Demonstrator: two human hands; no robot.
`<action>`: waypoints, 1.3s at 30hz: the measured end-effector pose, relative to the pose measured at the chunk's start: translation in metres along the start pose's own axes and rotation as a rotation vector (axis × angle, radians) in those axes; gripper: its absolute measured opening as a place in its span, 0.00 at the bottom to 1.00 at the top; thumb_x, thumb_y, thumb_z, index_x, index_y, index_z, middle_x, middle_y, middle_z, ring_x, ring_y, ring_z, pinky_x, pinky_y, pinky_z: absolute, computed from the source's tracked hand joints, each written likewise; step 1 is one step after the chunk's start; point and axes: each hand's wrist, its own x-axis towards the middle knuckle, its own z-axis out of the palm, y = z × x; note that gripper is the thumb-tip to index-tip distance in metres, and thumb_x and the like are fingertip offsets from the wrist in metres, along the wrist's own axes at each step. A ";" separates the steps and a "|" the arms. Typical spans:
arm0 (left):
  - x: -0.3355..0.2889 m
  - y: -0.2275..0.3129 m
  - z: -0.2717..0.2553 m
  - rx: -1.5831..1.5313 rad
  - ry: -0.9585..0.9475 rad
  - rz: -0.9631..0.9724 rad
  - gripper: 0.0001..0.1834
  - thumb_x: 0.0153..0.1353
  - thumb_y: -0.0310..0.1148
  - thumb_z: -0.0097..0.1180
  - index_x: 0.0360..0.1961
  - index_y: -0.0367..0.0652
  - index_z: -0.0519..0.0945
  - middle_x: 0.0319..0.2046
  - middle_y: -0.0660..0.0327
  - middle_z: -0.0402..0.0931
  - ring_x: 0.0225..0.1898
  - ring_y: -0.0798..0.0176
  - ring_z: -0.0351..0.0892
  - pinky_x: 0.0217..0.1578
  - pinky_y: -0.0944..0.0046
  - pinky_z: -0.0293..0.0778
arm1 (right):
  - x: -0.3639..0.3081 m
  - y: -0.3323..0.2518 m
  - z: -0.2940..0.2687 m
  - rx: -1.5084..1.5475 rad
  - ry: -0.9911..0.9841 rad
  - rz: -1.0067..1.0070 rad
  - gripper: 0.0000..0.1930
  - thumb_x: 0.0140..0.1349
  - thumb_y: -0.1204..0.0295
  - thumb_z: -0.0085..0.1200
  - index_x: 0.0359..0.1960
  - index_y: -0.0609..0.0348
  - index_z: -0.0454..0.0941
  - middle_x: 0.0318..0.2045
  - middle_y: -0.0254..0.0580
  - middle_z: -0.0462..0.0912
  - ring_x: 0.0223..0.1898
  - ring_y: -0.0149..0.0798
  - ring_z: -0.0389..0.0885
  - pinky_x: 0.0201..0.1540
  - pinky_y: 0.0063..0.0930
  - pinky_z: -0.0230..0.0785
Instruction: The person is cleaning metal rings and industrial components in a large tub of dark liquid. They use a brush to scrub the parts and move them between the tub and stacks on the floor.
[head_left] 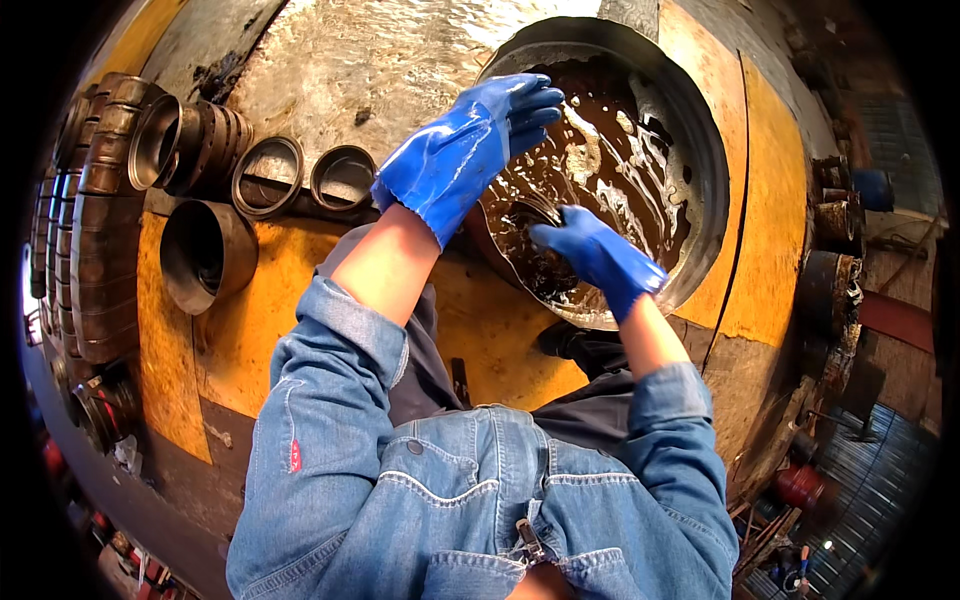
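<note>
A wide round dark metal basin (712, 170) holds brown, oily-looking liquid (625, 190) with shiny pale streaks of foam. My left hand (475, 145), in a long blue rubber glove, is over the basin's left side. Its fingers are stretched out and nothing shows in them. My right hand (605, 255), gloved the same way, reaches in over the near rim. Its fingers curl at a dark, ridged, round-edged metal piece (537, 210) at the liquid's surface. The lower part of that piece is hidden by the liquid and the glove.
Left of me stand two round metal rings (268, 178) (343, 178), a row of ring-shaped parts (205, 145) and a flared metal cylinder (205, 255). Stacked cylindrical parts (105, 220) line the far left. Rusty cylinders (835, 220) stand at the right, beyond yellow-brown boards (770, 200).
</note>
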 end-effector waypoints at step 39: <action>0.003 0.001 -0.002 -0.044 -0.068 -0.010 0.18 0.79 0.44 0.50 0.61 0.47 0.82 0.57 0.60 0.87 0.55 0.61 0.87 0.54 0.58 0.84 | 0.018 0.096 -0.004 0.188 -0.157 -0.060 0.12 0.59 0.70 0.68 0.44 0.56 0.86 0.33 0.30 0.85 0.33 0.23 0.78 0.39 0.24 0.71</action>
